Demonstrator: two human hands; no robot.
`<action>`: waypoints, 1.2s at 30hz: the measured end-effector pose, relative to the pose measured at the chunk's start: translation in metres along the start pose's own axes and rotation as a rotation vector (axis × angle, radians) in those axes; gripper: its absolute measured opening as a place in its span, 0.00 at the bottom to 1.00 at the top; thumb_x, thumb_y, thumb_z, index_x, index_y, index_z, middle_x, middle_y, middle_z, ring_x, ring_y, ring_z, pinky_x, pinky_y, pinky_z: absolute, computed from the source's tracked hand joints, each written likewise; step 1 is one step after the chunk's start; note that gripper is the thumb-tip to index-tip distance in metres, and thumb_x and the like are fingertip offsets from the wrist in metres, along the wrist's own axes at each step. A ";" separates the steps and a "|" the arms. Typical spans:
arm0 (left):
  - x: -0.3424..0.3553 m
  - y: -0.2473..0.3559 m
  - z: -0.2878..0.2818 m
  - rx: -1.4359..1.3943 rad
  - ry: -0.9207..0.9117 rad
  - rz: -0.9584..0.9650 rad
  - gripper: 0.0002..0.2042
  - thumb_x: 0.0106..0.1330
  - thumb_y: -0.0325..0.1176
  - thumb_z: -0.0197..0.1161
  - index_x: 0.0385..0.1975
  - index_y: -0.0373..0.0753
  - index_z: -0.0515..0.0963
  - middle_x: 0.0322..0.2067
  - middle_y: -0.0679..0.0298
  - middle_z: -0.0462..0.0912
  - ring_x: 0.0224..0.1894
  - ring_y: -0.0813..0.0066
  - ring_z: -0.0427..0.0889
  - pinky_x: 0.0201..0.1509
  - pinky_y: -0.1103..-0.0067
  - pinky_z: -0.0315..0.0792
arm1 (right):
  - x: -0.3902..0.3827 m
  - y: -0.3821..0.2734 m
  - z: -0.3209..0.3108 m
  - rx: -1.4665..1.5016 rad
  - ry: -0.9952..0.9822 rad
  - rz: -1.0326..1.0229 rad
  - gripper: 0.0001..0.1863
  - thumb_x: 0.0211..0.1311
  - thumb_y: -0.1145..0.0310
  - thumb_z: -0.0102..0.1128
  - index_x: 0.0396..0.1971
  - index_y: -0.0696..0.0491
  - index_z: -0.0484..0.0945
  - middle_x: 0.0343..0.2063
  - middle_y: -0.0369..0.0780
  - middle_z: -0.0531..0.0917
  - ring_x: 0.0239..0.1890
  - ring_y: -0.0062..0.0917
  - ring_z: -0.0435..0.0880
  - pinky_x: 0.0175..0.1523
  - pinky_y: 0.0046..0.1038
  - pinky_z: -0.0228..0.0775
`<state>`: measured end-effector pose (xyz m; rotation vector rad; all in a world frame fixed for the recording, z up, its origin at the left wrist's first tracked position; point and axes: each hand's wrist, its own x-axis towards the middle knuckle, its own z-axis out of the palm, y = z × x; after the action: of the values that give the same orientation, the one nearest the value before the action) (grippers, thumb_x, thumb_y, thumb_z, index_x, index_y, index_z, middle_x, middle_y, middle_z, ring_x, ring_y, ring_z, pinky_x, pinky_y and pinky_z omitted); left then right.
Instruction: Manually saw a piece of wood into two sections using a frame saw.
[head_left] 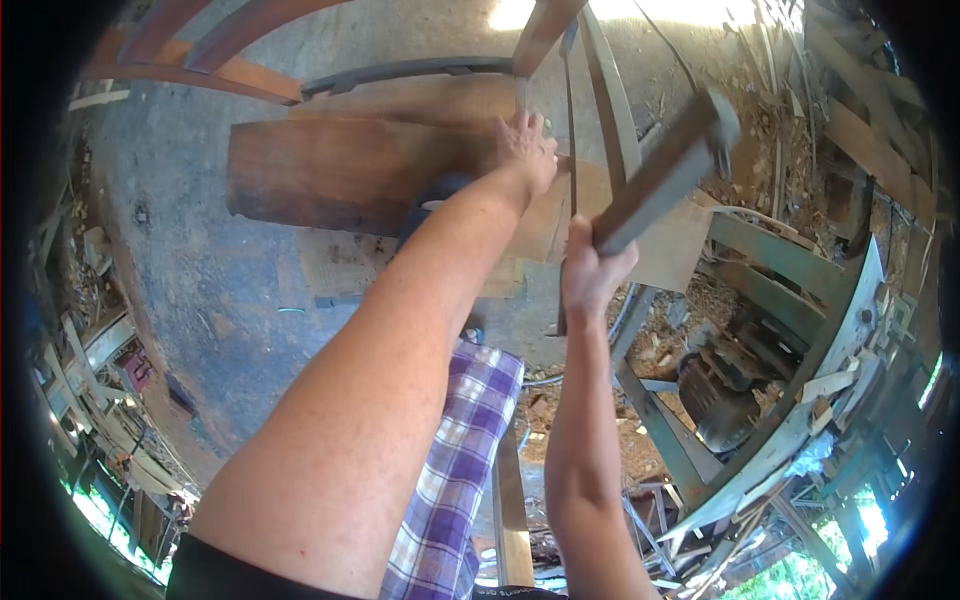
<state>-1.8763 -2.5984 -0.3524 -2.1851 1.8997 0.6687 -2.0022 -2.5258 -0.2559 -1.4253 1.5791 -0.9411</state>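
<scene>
My right hand (595, 275) is wrapped round the thick, squared wooden handle of a hammer (665, 170), raised and tilted up to the right. The hammer's metal head is at the upper end, slightly smeared by motion. Farther off, my left hand (527, 155) has its fingers curled near the foot of a reddish-brown wooden post (547, 38). What those fingers grip is too small and blurred to make out. Under and left of that hand lies a wide brown wooden board (320, 170). A long narrow strip (571, 130) runs just right of the left hand.
Curved reddish-brown wooden furniture parts (250, 75) stand at the far left. A pale wooden slat (610, 90) leans beyond the hammer. Cardboard (665, 245) lies on the floor. At right are a green wooden frame (775, 255) and a motor (718, 400), among wood scraps and shavings.
</scene>
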 end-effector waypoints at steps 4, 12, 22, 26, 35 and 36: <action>-0.004 0.000 -0.001 -0.021 -0.002 -0.012 0.12 0.67 0.46 0.52 0.45 0.55 0.80 0.56 0.62 0.67 0.61 0.60 0.59 0.59 0.50 0.55 | -0.029 -0.012 -0.029 0.081 0.008 0.124 0.09 0.53 0.77 0.59 0.17 0.55 0.70 0.13 0.32 0.72 0.14 0.15 0.68 0.20 0.21 0.59; -0.002 0.003 0.000 -0.005 -0.041 -0.003 0.12 0.67 0.45 0.53 0.46 0.56 0.80 0.56 0.62 0.67 0.61 0.61 0.60 0.57 0.53 0.56 | -0.076 -0.029 -0.055 0.146 0.020 0.046 0.07 0.56 0.77 0.56 0.23 0.55 0.68 0.13 0.34 0.72 0.14 0.17 0.70 0.20 0.21 0.63; -0.005 0.001 -0.003 -0.038 -0.029 0.009 0.13 0.67 0.45 0.52 0.47 0.56 0.80 0.55 0.61 0.67 0.61 0.61 0.59 0.59 0.53 0.55 | -0.112 -0.026 -0.068 0.086 0.007 0.066 0.05 0.53 0.76 0.57 0.23 0.55 0.70 0.14 0.34 0.72 0.15 0.15 0.68 0.19 0.21 0.60; -0.004 0.002 -0.002 -0.030 -0.026 0.009 0.13 0.68 0.44 0.52 0.47 0.55 0.80 0.56 0.61 0.67 0.61 0.61 0.59 0.60 0.52 0.54 | -0.118 -0.021 -0.072 0.081 0.006 0.081 0.05 0.55 0.75 0.57 0.24 0.54 0.70 0.16 0.34 0.72 0.17 0.15 0.68 0.22 0.20 0.62; -0.005 0.001 -0.005 -0.021 0.025 0.004 0.13 0.68 0.44 0.51 0.47 0.56 0.79 0.58 0.61 0.66 0.61 0.60 0.60 0.61 0.51 0.53 | -0.059 -0.015 -0.045 -0.002 0.024 0.094 0.09 0.53 0.76 0.57 0.17 0.56 0.70 0.12 0.34 0.72 0.16 0.16 0.70 0.22 0.20 0.61; -0.006 0.000 -0.003 -0.020 0.024 0.001 0.13 0.68 0.44 0.51 0.47 0.56 0.79 0.58 0.61 0.66 0.61 0.60 0.60 0.60 0.51 0.53 | -0.087 -0.021 -0.055 0.095 0.052 0.140 0.08 0.54 0.77 0.57 0.18 0.56 0.70 0.13 0.34 0.73 0.16 0.16 0.71 0.22 0.20 0.62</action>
<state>-1.8765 -2.5948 -0.3471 -2.2143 1.9143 0.6669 -2.0394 -2.4403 -0.2074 -1.2174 1.6278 -0.9631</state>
